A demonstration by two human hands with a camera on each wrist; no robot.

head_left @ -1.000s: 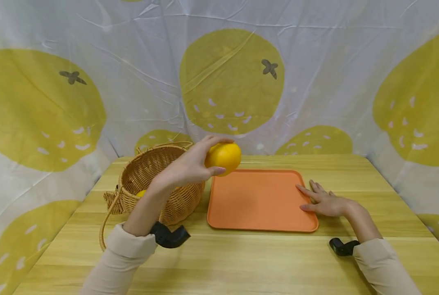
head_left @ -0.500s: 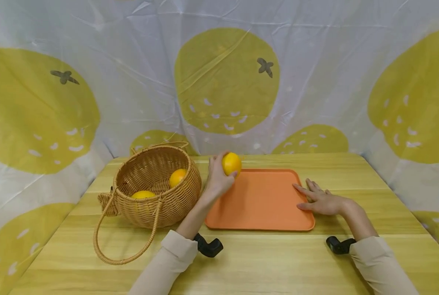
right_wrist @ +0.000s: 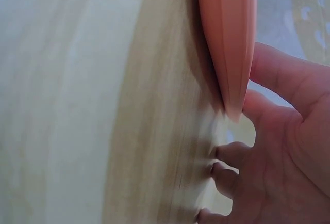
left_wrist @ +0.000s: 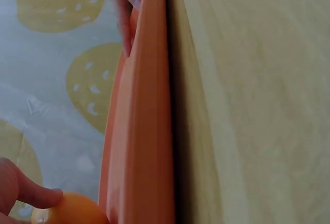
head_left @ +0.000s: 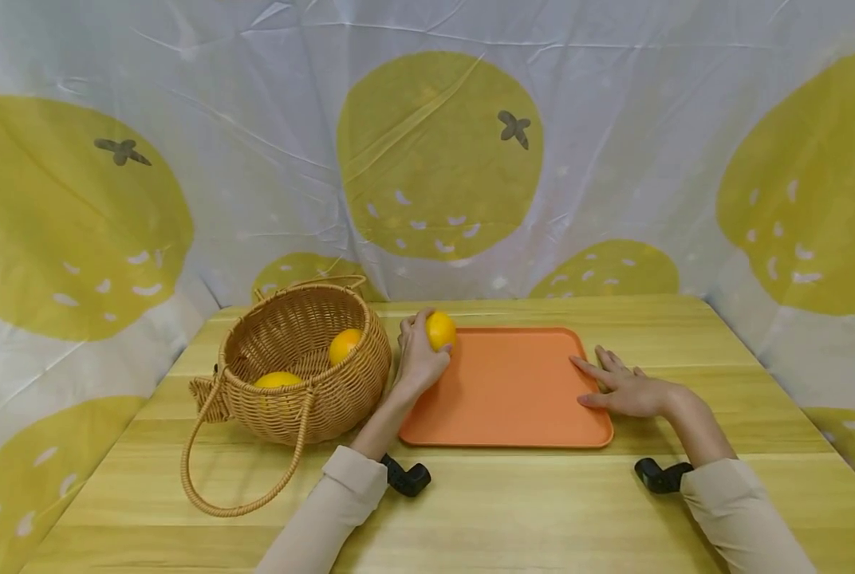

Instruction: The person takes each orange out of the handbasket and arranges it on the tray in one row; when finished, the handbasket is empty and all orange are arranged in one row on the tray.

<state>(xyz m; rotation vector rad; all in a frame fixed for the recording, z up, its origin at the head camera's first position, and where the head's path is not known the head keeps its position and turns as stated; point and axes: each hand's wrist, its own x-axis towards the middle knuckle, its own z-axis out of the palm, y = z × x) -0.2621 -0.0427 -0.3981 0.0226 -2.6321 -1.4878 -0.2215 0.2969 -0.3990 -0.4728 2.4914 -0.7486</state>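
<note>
In the head view my left hand (head_left: 420,360) grips an orange (head_left: 442,331) at the far left corner of a coral-orange tray (head_left: 514,391). The left wrist view shows a finger on top of that orange (left_wrist: 72,211), close against the tray's side. My right hand (head_left: 632,393) rests at the tray's right edge with its fingers spread. Seen from the right wrist, its thumb and index finger touch the tray rim (right_wrist: 229,43), while the other fingertips press on the table. Left of the tray stands a wicker basket (head_left: 327,408) with two more oranges (head_left: 279,379) inside.
The basket's front handle (head_left: 244,509) hangs down onto the wooden table (head_left: 514,510). A hanging cloth printed with big yellow fruit (head_left: 442,159) encloses the table at the back and sides. A black wrist camera (head_left: 407,478) sits at each cuff.
My left hand has carried the orange away from above the basket, rightward, then down to the tray's far left corner. The basket's inside has come into view. My right hand stays put.
</note>
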